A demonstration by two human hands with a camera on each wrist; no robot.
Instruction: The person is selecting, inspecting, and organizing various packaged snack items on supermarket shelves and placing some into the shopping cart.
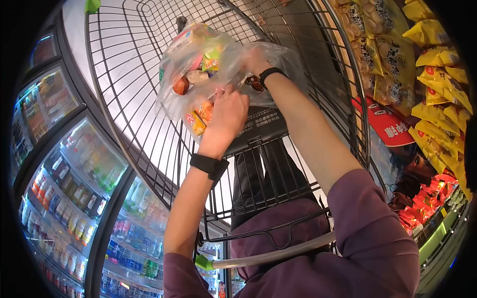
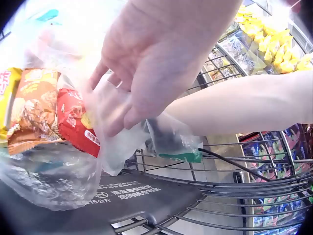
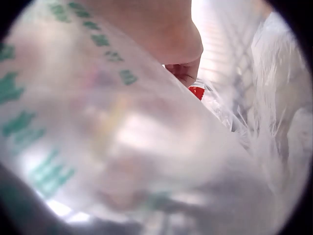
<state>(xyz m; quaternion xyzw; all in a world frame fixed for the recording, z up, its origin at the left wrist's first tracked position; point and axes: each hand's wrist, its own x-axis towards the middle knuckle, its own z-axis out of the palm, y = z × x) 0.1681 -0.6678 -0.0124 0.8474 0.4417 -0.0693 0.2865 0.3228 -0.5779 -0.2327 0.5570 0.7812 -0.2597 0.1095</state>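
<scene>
A clear plastic bag (image 1: 169,102) filled with snack packets sits in a shopping cart. My left hand (image 1: 227,111) pinches the bag's film near its front side; in the left wrist view the left hand (image 2: 156,63) has its fingers curled round the film. Beside it in the bag lie an orange-brown packet (image 2: 36,107) and a red packet (image 2: 76,120). My right hand (image 1: 254,60) is at the bag's right part, partly covered by film. In the right wrist view, the right hand's (image 3: 183,71) fingers bend close above a red packet (image 3: 197,92); I cannot tell whether they hold anything.
The wire cart (image 1: 119,99) surrounds the bag, with a dark printed seat panel (image 1: 261,126) and a handle (image 1: 278,256) nearest my body. Lit drink fridges (image 1: 74,184) line the left. Yellow snack bags (image 1: 437,99) hang at the right, above red packets (image 1: 427,203).
</scene>
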